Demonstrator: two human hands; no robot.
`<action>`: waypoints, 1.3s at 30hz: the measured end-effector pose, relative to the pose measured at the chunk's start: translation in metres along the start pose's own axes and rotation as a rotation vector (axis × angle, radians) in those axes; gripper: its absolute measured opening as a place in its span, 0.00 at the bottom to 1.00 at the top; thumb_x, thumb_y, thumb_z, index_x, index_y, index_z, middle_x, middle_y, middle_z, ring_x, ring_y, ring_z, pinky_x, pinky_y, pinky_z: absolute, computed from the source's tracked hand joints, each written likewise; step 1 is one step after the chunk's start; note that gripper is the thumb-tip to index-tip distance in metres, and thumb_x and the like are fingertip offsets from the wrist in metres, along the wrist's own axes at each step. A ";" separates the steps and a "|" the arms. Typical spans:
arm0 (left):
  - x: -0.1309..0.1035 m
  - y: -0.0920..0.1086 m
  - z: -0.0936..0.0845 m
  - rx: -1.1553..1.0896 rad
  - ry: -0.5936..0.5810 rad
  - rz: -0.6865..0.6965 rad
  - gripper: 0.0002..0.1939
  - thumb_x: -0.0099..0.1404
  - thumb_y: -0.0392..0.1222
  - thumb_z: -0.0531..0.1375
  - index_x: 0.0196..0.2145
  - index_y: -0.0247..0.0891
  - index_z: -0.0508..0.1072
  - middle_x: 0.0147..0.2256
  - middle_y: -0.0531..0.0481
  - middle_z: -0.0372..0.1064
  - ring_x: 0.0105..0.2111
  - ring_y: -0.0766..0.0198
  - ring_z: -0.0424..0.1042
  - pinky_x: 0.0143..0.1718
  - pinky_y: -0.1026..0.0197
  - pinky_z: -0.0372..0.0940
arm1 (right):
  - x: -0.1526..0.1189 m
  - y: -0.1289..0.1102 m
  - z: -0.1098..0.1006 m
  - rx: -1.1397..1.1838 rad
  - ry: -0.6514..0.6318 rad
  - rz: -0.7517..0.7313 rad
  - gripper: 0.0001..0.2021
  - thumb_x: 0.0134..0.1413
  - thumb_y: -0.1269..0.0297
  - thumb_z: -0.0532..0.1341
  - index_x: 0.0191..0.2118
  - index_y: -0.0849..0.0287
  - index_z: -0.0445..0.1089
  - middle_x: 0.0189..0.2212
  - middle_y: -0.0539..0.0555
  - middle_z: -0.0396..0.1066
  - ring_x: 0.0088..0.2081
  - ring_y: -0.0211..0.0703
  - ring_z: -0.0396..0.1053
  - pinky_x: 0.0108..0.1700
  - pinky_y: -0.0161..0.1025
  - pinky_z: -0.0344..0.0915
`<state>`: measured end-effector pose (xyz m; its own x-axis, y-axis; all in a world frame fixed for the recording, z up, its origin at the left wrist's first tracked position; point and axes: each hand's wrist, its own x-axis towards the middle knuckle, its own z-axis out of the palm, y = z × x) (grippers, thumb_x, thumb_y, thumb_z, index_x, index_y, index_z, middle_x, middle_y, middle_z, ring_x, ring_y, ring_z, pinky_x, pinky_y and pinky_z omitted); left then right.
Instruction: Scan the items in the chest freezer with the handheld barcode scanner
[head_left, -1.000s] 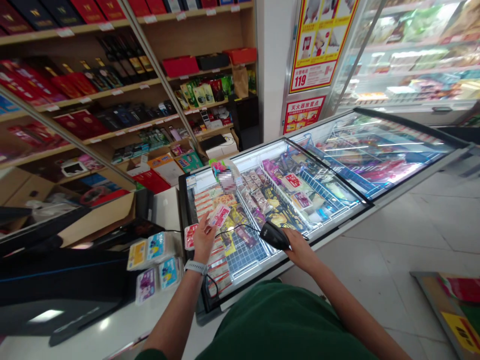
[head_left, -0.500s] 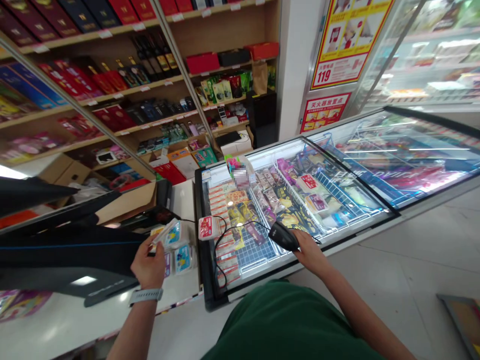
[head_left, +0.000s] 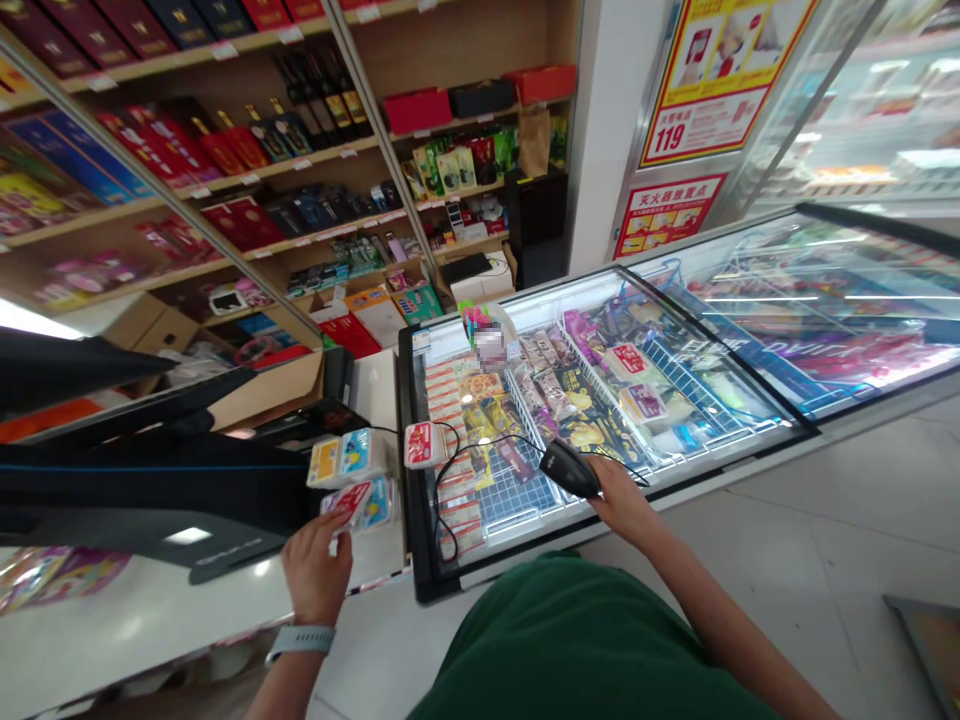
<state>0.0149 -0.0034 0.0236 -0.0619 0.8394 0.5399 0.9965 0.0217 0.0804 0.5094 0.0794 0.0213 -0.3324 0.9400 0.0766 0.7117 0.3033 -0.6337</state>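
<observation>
My left hand [head_left: 319, 570], with a pale watch on its wrist, is at the counter's edge. Its fingers and thumb close on the near side of a clear plastic tub with a red label [head_left: 354, 499], which lies tilted over other tubs. Beside it is a blue-labelled tub [head_left: 377, 503]. Just behind sit a yellow-labelled tub [head_left: 325, 462] and another blue-labelled tub [head_left: 355, 452]. My right hand [head_left: 621, 500] grips a black corded barcode scanner [head_left: 568, 468] above the freezer's glass top. Another red-labelled tub [head_left: 422, 444] rests on the freezer's left end.
A glass-topped freezer [head_left: 421, 570] stretches to the right, full of packaged goods. The scanner's cable [head_left: 442, 510] loops over its top. At left, a dark monitor-like device [head_left: 150, 500] stands on the white counter [head_left: 142, 620]. Stocked shelves [head_left: 259, 170] and a cardboard box [head_left: 266, 385] are behind.
My left hand has moved down and slightly right, bringing the red-labelled tub from above the other tubs down onto the nearer ones. My right hand and the scanner stay nearly still. The view has shifted slightly.
</observation>
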 end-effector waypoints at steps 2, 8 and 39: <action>-0.002 0.005 0.008 0.056 -0.007 0.002 0.10 0.60 0.36 0.56 0.39 0.41 0.74 0.41 0.45 0.75 0.41 0.54 0.71 0.48 0.51 0.58 | 0.000 0.000 0.001 0.003 -0.010 0.000 0.23 0.45 0.77 0.53 0.50 0.61 0.63 0.44 0.61 0.68 0.49 0.53 0.64 0.51 0.50 0.61; -0.002 0.013 0.027 0.119 -0.066 0.016 0.11 0.60 0.37 0.56 0.40 0.41 0.75 0.39 0.46 0.76 0.39 0.55 0.70 0.48 0.52 0.52 | -0.002 0.005 0.001 0.009 -0.003 -0.003 0.23 0.46 0.76 0.53 0.51 0.61 0.62 0.45 0.61 0.68 0.49 0.53 0.64 0.52 0.51 0.60; -0.010 0.010 0.041 0.024 -0.125 0.137 0.12 0.63 0.51 0.57 0.38 0.43 0.74 0.38 0.47 0.76 0.39 0.55 0.73 0.55 0.46 0.47 | -0.004 0.007 -0.005 0.000 0.004 0.022 0.26 0.41 0.79 0.53 0.50 0.60 0.62 0.45 0.60 0.68 0.48 0.52 0.65 0.51 0.49 0.61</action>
<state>0.0279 0.0106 -0.0153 0.0801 0.8965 0.4357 0.9963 -0.0855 -0.0072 0.5187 0.0783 0.0203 -0.3136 0.9473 0.0659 0.7190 0.2822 -0.6351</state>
